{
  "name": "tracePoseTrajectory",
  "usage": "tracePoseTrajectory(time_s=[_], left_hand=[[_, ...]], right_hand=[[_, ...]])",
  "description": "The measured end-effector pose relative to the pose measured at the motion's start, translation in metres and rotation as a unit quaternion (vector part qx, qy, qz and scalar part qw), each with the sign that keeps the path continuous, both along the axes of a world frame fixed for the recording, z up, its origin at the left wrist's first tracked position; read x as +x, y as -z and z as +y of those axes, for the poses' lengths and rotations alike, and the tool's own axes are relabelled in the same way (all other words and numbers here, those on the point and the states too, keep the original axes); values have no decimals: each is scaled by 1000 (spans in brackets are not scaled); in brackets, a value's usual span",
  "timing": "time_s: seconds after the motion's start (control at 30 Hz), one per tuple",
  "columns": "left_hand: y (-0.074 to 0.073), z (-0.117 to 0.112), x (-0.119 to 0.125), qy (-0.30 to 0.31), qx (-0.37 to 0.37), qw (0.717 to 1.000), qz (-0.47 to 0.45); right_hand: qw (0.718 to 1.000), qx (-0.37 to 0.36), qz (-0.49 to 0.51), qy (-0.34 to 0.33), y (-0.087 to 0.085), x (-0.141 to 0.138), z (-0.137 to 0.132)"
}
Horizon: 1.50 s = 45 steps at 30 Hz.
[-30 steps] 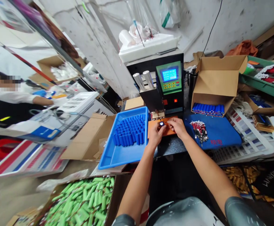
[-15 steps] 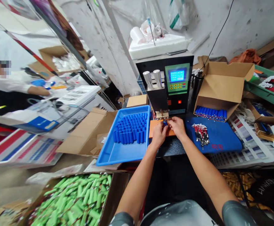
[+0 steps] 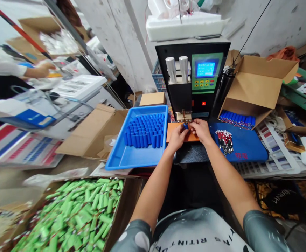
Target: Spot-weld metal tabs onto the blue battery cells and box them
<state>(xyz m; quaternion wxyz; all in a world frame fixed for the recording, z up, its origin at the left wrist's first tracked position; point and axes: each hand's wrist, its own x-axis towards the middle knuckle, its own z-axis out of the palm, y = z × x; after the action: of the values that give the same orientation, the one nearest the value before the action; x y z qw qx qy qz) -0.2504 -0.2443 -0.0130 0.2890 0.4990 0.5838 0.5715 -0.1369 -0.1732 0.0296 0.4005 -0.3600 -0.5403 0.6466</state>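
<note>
My left hand (image 3: 177, 137) is closed on a blue cylindrical battery cell (image 3: 186, 126), held at the tips of a spot welder's electrodes (image 3: 183, 114). Beside it, the fingers of my right hand (image 3: 201, 130) are pinched together close to the cell; whatever they hold is too small to make out. Both hands rest over an orange pad (image 3: 171, 130) in front of the black spot welder (image 3: 179, 99), whose screen is lit. To the left, a blue tray (image 3: 128, 161) holds many upright blue cells (image 3: 142, 134). Red and black wire leads (image 3: 224, 141) lie on a blue mat (image 3: 251, 147) at the right.
An open cardboard box (image 3: 258, 82) with blue cells (image 3: 237, 119) stands at the right back. Green wrapped cells (image 3: 87, 210) fill a box at lower left. Another person's hand (image 3: 44, 68) shows at a table on the far left.
The camera view has shifted, bringing the welder and hands slightly larger and the tray higher. Both hands stay together at the electrodes with the cell.
</note>
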Motion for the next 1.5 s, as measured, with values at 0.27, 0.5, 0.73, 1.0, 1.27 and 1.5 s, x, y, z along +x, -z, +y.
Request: tracePoseTrajectory(time_s=[0.27,0.5,0.73,1.0,1.27,1.5], left_hand=[[1,-1,0,-21,0,999,37],[4,-3,2,-39,-1,996,80],[-4,-5,6,-57,-10,993,102],[2,-4,4,-58,-12,993,107],[7,-3,1,-46,11,994,95],[7,-4,2,-61,-14,995,81]], right_hand=[[1000,-6,9,8,3,2,-2],[992,114,-50,26,11,-4,-2],[985,148,-82,43,11,-5,-1],[988,140,-61,27,13,-7,-1],[982,161,-89,38,19,-8,1],[982,166,-86,38,19,-7,0]])
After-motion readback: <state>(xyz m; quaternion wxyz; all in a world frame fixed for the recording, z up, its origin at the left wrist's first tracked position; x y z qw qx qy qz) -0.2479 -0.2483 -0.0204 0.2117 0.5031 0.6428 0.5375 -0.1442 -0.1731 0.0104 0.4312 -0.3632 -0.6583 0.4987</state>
